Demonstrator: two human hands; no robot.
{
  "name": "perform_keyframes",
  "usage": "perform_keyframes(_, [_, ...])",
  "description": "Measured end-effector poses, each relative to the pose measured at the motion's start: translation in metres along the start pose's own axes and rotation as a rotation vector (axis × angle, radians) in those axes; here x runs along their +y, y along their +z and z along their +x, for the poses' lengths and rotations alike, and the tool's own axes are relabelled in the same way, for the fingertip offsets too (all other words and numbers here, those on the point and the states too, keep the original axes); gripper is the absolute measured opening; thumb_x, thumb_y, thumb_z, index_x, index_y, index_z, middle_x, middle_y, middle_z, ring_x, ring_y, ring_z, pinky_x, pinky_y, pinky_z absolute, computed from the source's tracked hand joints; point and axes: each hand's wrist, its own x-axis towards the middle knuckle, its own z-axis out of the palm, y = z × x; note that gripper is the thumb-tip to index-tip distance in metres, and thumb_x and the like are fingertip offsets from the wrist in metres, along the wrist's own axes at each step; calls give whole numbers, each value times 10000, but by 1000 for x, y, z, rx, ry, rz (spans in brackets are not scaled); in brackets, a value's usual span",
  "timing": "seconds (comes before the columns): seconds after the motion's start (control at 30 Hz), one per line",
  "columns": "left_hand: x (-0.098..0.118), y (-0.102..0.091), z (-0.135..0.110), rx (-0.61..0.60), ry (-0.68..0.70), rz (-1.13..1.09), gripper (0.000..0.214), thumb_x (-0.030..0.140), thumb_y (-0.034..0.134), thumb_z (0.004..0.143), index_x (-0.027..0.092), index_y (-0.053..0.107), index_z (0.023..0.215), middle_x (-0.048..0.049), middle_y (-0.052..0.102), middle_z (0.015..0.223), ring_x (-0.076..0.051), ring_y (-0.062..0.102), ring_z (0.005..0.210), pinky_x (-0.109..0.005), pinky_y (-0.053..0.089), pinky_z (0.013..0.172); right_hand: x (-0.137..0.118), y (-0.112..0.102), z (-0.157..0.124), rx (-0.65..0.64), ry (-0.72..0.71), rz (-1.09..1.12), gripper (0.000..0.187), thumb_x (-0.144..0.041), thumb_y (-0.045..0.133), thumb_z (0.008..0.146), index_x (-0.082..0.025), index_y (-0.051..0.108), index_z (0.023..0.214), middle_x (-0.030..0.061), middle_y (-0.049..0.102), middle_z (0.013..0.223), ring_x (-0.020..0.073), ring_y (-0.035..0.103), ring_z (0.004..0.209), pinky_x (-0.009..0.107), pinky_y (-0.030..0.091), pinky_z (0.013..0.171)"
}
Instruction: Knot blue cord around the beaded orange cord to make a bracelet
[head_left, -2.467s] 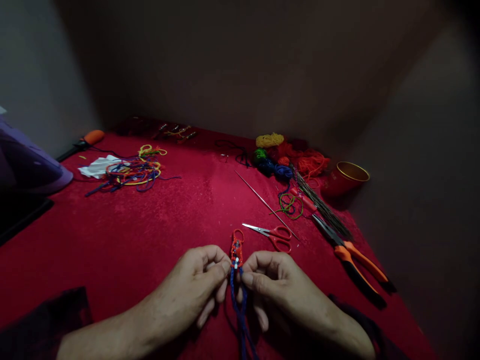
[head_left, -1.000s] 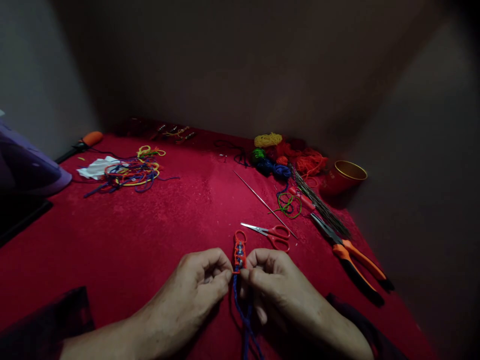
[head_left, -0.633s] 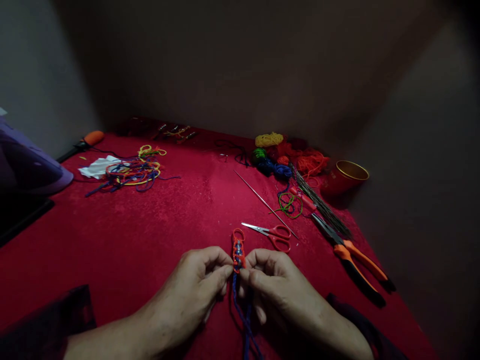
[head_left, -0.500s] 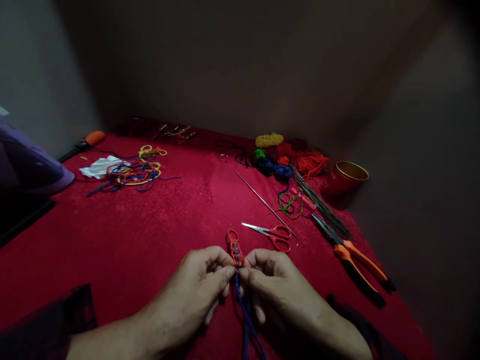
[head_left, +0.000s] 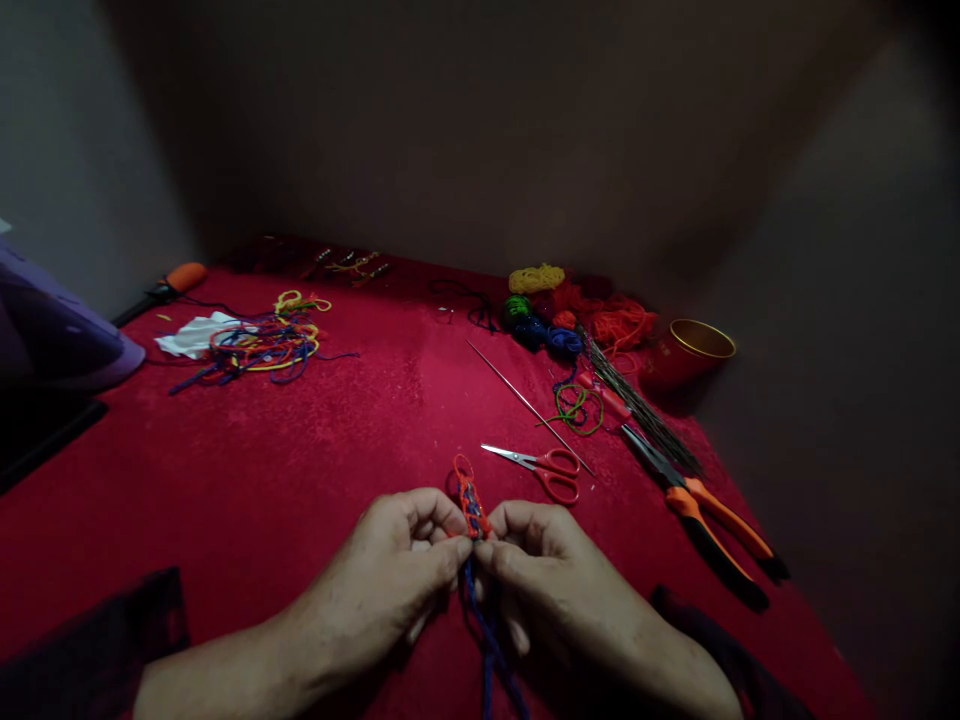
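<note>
Red cloth (head_left: 300, 460) covers the table I look down on. Right in front of me, the woven cord (head_left: 468, 500) of orange and blue sits between both hands. Its long line runs from 12 o'clock to 6 o'clock and leans a little toward 11. The small orange loop (head_left: 463, 466) is at the far end. The loose blue strands (head_left: 489, 640) trail back toward me at 6 o'clock.

My left hand (head_left: 397, 575) comes at the cord from 9 o'clock. My right hand (head_left: 551, 585) comes from 3 o'clock. Both are curled almost closed, and each pinches the cord between thumb and first finger at the same spot, where the weave ends. The fingertips nearly touch each other. Neither hand is nearer than the other.

Just past my right hand, at 1 o'clock, lie the red scissors (head_left: 546, 470), close but not touching. A long thin needle (head_left: 525, 400) lies beyond them on a slant. The orange pliers (head_left: 709, 520) rest at 3 o'clock, well apart. Balls of yarn (head_left: 570, 310) and a red cup (head_left: 690, 355) sit far off at 1 o'clock. A tangle of cords (head_left: 259, 345) lies far away at 10 o'clock. Nothing lies between my hands and the cord.
</note>
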Motion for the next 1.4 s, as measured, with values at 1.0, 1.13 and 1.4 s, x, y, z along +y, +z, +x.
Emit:
perform_keyframes(1.0, [21, 4, 2, 15, -97, 35, 311, 402, 720, 623, 167, 518, 638, 91, 440, 387, -31, 308, 272, -139, 222, 278, -2, 0, 2, 21, 8, -8, 116, -245, 560, 739, -183, 492, 670, -67, 541, 481, 44, 427, 311, 141, 286, 309])
perform_keyframes(1.13, [19, 5, 3, 20, -102, 54, 299, 372, 730, 625, 177, 505, 647, 107, 403, 368, -40, 306, 282, -141, 226, 284, -2, 0, 1, 21, 15, -18, 131, -252, 570, 741, -192, 476, 671, -94, 478, 433, 48, 416, 310, 144, 286, 316])
perform_keyframes(1.4, [17, 8, -1, 25, -91, 64, 237, 325, 688, 673, 183, 500, 667, 112, 386, 384, -44, 306, 303, -142, 232, 298, -6, 2, 0, 18, -25, -70, 102, -217, 542, 738, -187, 483, 661, -91, 470, 426, 49, 411, 315, 149, 267, 323])
